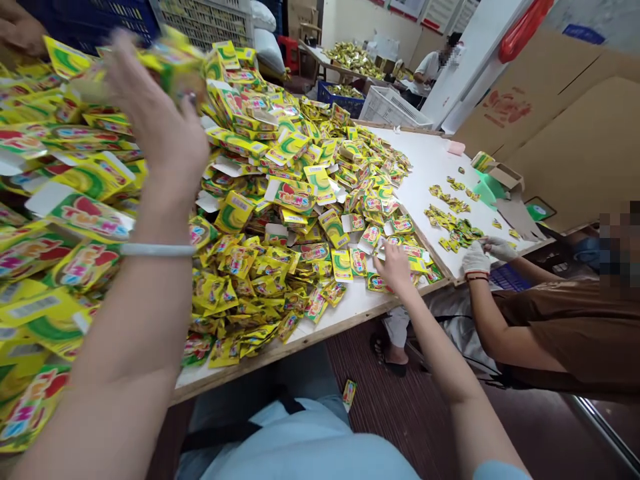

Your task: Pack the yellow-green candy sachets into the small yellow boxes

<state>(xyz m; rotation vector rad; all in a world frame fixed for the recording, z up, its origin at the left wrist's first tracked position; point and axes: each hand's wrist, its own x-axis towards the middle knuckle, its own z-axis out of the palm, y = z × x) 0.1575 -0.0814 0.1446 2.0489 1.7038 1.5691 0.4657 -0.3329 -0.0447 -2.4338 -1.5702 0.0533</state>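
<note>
My left hand [160,127] is raised over the upper left of a heap of small yellow printed boxes [293,193]. A motion-blurred yellow box [183,67] sits between its fingers and thumb. Lower right, my right hand [395,267] lies over boxes at the heap's near right edge, fingers slightly apart and touching them; nothing shows clearly in its grip. Between my arms, small yellow foil packets [250,287] are piled along the table's front edge. Several boxes have raised white flaps.
A wooden strip [425,243] divides my table from a white surface [407,143] with scattered packets. There, a co-worker's gloved hands [475,260] handle packets. Another person's hand [23,33] is at far left. Crates [393,107] stand behind; one box [349,395] lies on the floor.
</note>
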